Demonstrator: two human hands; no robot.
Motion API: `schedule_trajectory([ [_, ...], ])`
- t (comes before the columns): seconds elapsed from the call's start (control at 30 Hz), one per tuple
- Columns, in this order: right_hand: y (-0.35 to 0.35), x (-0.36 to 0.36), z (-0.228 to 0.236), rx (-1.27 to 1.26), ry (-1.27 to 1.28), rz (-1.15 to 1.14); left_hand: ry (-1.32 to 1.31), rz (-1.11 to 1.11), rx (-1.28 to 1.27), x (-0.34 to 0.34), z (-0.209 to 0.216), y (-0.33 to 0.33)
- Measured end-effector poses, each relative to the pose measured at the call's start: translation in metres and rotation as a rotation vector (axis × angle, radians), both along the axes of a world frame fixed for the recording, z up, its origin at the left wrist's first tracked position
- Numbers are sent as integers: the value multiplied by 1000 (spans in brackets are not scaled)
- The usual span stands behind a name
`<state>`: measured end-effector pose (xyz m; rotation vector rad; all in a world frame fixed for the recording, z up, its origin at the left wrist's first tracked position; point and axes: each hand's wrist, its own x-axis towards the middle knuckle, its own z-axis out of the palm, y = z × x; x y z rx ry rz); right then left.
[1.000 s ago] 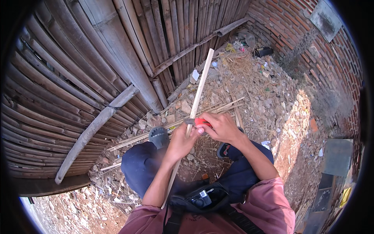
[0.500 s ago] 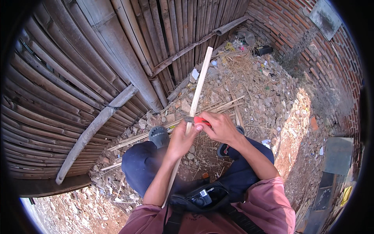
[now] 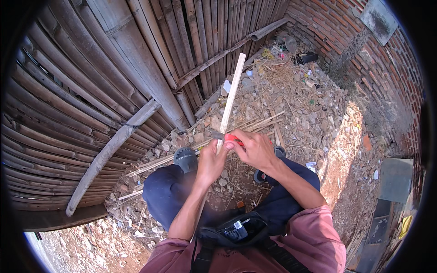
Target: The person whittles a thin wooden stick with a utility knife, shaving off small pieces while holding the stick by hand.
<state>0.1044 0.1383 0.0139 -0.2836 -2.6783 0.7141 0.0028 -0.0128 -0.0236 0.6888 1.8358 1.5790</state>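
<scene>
A long pale wooden strip [image 3: 233, 86] slants from beyond my hands down to my waist, its lower part partly behind my left forearm. My left hand [image 3: 212, 160] is closed around it near its middle, thumb toward the other hand. Just beyond that grip, the short blade of a red-handled knife [image 3: 234, 139] lies across the strip. My right hand [image 3: 257, 149] is wrapped round the knife's handle, its thumb touching or very near the left thumb. The knuckles hide most of the handle.
A bamboo wall [image 3: 98, 91] with a cross pole [image 3: 109, 157] rises at left, a brick wall [image 3: 346, 36] at right. Rubble ground [image 3: 296, 123] holds straw and litter. Several thin strips [image 3: 261, 123] lie beyond my feet. A black open bag [image 3: 234, 230] sits at my waist.
Both hands and the knife have shifted very slightly left, and the strip's far end has moved a little left with them. Both grips are unchanged.
</scene>
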Motion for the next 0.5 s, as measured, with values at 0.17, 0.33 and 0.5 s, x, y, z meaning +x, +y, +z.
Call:
schedule_trajectory([
  [0.17,-4,-5,-2,-56,-60,-114,35,61,27,0,-14,5],
  [0.33,2,-6,-2,-99,-7,-55,104,47,28,-5,-15,9],
  [0.5,11,-3,-2,-87,25,43,74,-20,30,-6,-11,3],
])
